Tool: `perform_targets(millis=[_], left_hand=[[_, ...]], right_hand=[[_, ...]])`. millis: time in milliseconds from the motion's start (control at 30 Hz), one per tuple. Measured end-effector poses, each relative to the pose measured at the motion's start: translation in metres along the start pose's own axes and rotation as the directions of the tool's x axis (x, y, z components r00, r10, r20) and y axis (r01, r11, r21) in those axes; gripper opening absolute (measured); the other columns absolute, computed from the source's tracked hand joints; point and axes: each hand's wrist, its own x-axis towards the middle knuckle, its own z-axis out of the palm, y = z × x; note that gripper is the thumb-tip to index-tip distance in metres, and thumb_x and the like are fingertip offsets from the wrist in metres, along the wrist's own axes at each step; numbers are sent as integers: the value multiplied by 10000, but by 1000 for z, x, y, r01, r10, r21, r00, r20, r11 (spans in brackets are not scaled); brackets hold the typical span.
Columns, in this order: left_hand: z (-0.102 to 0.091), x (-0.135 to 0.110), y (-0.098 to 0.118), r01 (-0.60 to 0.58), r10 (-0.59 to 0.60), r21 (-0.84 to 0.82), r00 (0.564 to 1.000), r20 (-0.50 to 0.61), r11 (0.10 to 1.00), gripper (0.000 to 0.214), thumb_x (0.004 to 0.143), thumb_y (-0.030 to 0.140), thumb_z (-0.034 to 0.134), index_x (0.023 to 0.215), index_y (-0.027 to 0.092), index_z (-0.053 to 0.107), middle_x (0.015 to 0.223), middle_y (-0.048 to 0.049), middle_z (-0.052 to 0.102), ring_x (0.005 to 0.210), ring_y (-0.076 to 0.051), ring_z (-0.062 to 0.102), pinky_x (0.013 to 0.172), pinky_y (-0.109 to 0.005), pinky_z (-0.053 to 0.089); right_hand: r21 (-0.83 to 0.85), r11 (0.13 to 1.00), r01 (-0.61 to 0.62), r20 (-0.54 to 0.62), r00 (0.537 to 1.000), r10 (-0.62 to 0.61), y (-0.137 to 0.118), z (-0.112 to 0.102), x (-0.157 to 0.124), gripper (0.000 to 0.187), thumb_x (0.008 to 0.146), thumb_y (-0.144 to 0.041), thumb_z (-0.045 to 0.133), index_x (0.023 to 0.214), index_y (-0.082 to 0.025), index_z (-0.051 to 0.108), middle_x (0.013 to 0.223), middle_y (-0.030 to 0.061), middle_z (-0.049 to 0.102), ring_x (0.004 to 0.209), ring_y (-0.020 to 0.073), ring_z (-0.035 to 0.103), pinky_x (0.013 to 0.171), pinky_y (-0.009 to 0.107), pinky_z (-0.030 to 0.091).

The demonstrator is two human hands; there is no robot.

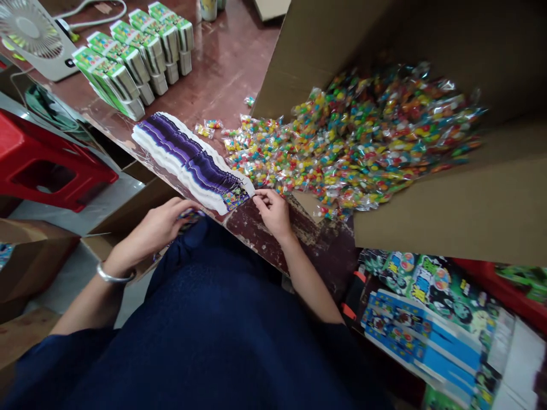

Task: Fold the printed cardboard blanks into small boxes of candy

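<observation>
A fanned stack of flat purple and white card boxes (192, 162) lies along the edge of the worn red-brown table (222, 68). My right hand (272, 212) rests at the near end of the stack, its fingertips pinched on the top card. My left hand (160, 226) is below the table edge, over my lap, closed round a small colourful packet (189, 216) that is mostly hidden. A pile of clear candy bags (342, 142) spills from a tipped cardboard box (427, 216) just right of the stack.
Rows of assembled green and white boxes (132, 57) stand at the back left beside a small white fan (32, 34). A red plastic stool (47, 165) is on the left. Printed green and blue card sheets (431, 319) lie in a bin at lower right. Brown cartons (29, 256) sit on the floor.
</observation>
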Motion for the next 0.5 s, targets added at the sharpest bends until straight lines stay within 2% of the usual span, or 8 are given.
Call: perform_targets(millis=[67,100,167,267,367,500], left_hand=[[-8,-4,-14,3,2,169,1000,-29,986,296,946,258,626,1220,272,736,1057,-89,722,917,-269,728,887,-453,649],[-6,0,-17,-4,17,207,998,-62,978,308,946,273,648,1244,263,725,1110,-106,719,989,-292,726,932,-486,638],[12,15,-16,-43,77,219,986,-146,975,340,954,288,690,1291,242,691,1285,-144,687,1220,-341,675,1062,-550,581],[53,49,-10,-123,174,222,959,-225,967,378,911,253,781,1273,220,678,1423,-171,634,1465,-394,519,1224,-639,426],[87,72,-8,-139,185,229,963,-195,964,466,839,165,835,1267,235,664,1513,-162,590,1551,-423,416,1272,-711,311],[104,75,-10,-120,164,196,960,-226,973,466,835,112,817,1256,240,665,1585,-163,537,1593,-438,350,1299,-725,245]], right_hand=[[-134,991,24,-29,999,-28,9,4,12,290,952,-399,625,1090,-193,776,992,78,722,765,177,679,793,341,591],[-181,983,30,-22,999,-34,11,6,16,296,951,-376,616,1109,-188,781,1007,86,719,756,175,674,808,346,586],[-246,969,21,-2,1000,-22,12,12,24,321,954,-363,609,1160,-188,782,1035,94,713,732,174,666,816,354,580],[-330,944,1,12,1000,3,8,19,27,338,942,-375,653,1192,-190,785,1097,104,694,704,175,652,832,381,573],[-373,928,-18,8,1000,22,2,23,24,341,903,-372,728,1198,-210,787,1145,97,685,679,166,631,821,383,570],[-346,938,-36,10,999,42,0,24,21,229,862,-340,785,1060,-224,795,1165,80,687,654,144,618,802,363,568]])
